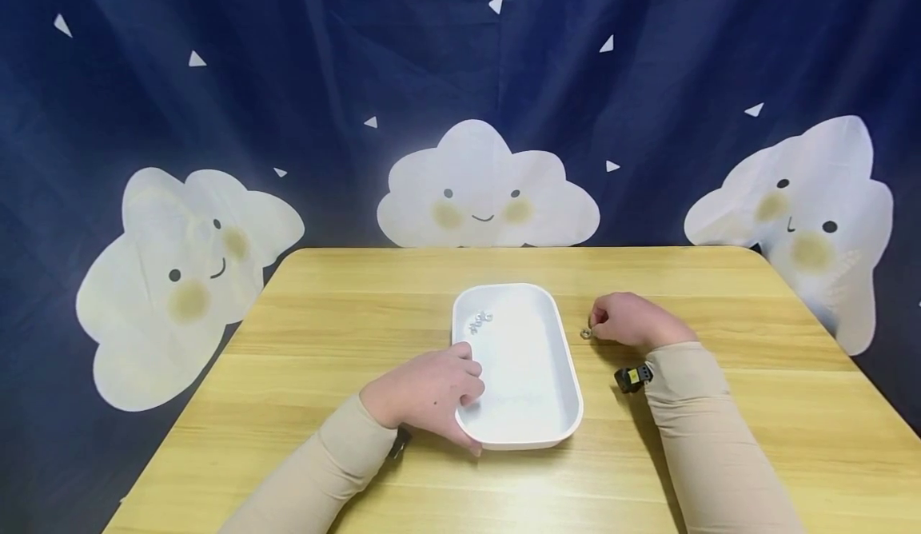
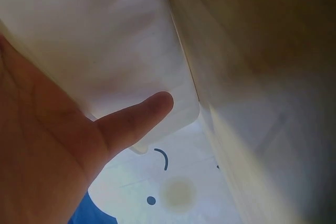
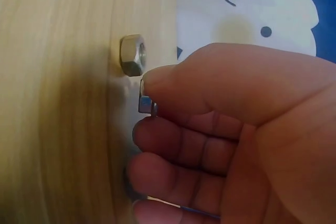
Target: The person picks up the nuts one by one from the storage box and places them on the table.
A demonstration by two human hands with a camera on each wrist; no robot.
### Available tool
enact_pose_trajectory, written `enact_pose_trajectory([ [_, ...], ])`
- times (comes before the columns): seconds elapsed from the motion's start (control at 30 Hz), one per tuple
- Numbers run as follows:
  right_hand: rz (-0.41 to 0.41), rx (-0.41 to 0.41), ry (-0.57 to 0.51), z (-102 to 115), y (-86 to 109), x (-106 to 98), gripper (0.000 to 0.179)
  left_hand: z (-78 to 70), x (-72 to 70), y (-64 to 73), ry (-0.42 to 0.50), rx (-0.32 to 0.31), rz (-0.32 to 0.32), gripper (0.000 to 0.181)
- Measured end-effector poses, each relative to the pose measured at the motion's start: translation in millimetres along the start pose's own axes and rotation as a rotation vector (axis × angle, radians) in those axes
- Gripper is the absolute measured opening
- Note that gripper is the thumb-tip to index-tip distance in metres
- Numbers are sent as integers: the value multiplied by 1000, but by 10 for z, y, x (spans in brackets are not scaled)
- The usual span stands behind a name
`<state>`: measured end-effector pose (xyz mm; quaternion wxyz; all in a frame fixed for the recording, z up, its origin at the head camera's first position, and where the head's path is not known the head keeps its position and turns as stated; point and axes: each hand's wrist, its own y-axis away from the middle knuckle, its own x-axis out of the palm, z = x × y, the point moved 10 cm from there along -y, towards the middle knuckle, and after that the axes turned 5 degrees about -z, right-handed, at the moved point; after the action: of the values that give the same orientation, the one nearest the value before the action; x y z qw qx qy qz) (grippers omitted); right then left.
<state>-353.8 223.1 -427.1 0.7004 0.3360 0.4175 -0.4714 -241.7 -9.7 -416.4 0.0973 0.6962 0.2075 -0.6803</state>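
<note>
A white rectangular tray [image 1: 521,358] lies on the table. Its left wall is held by my left hand [image 1: 432,390], with the fingers bent over the rim and the thumb [image 2: 139,124] against the outside. Several small metal nuts [image 1: 480,322] sit together inside, near the tray's far left corner. To the right of the tray, my right hand [image 1: 633,322] is low over the tabletop. Between its thumb and forefinger it pinches a small metal nut [image 3: 146,103], partly hidden by the fingers. A hex nut [image 3: 133,55] rests on the table just beyond the fingertips.
The wooden table [image 1: 345,294] has rounded far corners. Behind it hangs a dark blue curtain [image 1: 432,54] printed with white clouds and triangles. A small black wrist camera [image 1: 633,378] is strapped by the right sleeve.
</note>
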Motion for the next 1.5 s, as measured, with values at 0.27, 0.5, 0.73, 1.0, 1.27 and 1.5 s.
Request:
enact_pose_trajectory([
  [0.27,23,14,-20,-9,27,143,8,-27,35,37,-6,18,7,62],
  [0.5,37,16,-24,-1,27,210,4,-47,58,84,9,34,-14,63],
  [0.73,16,4,-16,20,40,108,5,-36,44,73,4,31,-13,63],
  [1.0,-31,-40,32,166,42,-124,6,6,-11,5,-14,21,0,63],
  [1.27,-67,-61,61,378,102,-295,8,-11,-7,2,-5,20,-6,63],
  [1.5,-109,-136,72,640,157,-405,10,-9,-12,8,-17,13,-9,64],
])
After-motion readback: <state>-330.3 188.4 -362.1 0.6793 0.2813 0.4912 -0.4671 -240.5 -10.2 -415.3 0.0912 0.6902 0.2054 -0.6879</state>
